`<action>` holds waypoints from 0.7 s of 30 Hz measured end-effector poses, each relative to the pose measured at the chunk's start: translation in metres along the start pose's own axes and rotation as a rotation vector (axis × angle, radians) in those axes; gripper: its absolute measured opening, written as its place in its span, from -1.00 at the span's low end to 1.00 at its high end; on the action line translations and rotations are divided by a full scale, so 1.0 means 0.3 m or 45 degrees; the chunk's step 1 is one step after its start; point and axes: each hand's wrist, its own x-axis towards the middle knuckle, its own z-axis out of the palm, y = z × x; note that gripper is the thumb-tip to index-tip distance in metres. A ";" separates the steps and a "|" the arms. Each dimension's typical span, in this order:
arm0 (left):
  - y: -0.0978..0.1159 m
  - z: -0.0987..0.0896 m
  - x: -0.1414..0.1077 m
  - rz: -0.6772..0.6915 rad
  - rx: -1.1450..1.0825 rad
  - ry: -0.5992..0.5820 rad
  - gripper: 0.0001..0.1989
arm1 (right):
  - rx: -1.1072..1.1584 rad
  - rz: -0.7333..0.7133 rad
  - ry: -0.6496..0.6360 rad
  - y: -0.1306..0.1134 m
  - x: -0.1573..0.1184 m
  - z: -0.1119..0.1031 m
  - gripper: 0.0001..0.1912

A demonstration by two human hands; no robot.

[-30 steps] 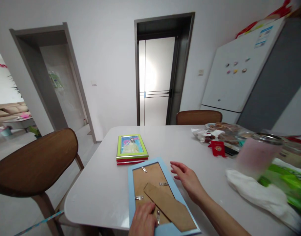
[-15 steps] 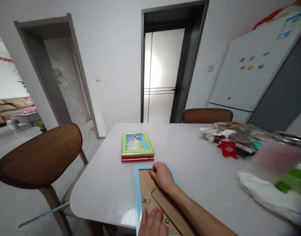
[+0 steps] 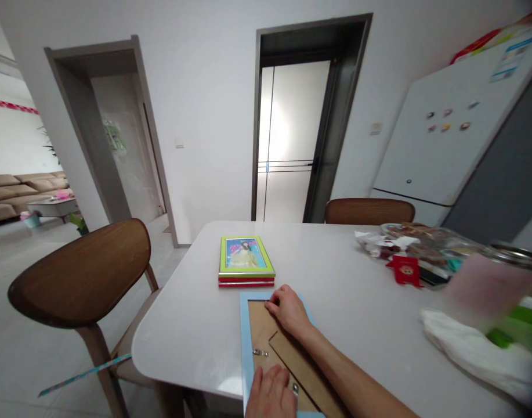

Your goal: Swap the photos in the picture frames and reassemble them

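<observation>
A light blue picture frame (image 3: pixel 245 331) lies face down at the table's near edge, its brown backing board (image 3: pixel 261 328) showing. My right hand (image 3: pixel 287 310) is at the board's top edge, thumb and fingertips pinched together; whatever they grip there is hidden. My left hand (image 3: pixel 272 392) rests on the lower part of the board with its fingers stretched out. Between the hands, a small metal clip (image 3: pixel 260 352) sits at the left edge of the board. Another metal piece (image 3: pixel 295 388) shows beside my left fingers. A brown stand leg (image 3: pixel 292 354) runs slantwise under my right forearm.
Beyond the blue frame is a stack of picture frames, a green one (image 3: pixel 247 255) on top of red. To the right are a red packet (image 3: pixel 407 270), plastic-wrapped items, a pinkish jar (image 3: pixel 487 287) and a white bag (image 3: pixel 466 354). A wooden chair (image 3: pixel 83 273) stands left.
The view has shifted slightly, so the scene sits a little lower and further right. The metal clip at the left edge looks turned slightly. Both hands keep about the same places on the frame.
</observation>
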 end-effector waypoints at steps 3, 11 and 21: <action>-0.001 -0.002 -0.003 -0.013 -0.017 -0.013 -0.86 | 0.027 0.017 0.018 0.001 0.000 0.011 -0.90; -0.033 -0.010 0.004 -0.020 -0.207 -0.070 -0.66 | 0.237 0.111 0.096 0.003 0.020 -0.009 -0.89; -0.059 -0.180 0.098 -0.241 -0.823 -0.425 -0.72 | 1.001 0.458 0.232 0.100 -0.127 -0.213 -0.61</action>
